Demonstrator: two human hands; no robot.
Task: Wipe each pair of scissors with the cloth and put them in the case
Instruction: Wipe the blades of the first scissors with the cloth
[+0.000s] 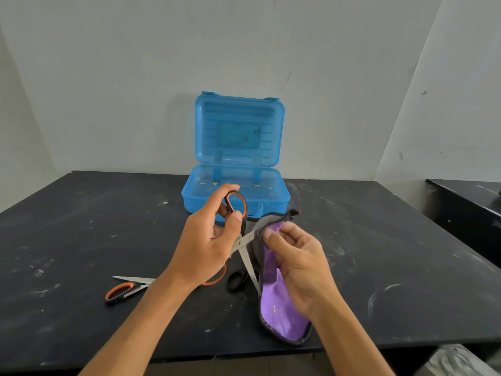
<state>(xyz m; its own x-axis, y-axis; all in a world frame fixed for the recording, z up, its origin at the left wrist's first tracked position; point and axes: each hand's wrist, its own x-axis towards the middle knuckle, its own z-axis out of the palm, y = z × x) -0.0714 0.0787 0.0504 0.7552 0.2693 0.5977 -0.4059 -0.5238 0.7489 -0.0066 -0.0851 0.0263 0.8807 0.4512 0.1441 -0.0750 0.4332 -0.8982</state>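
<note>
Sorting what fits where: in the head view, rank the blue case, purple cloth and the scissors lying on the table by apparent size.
1. blue case, lid open
2. purple cloth, held nearer the camera
3. scissors lying on the table, partly hidden behind the left forearm

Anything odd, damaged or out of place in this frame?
Nothing serious. The black table is scuffed with pale smears and specks, and the open blue case has whitish debris on its floor. The held scissors are spread open while the cloth wipes one blade.
</note>
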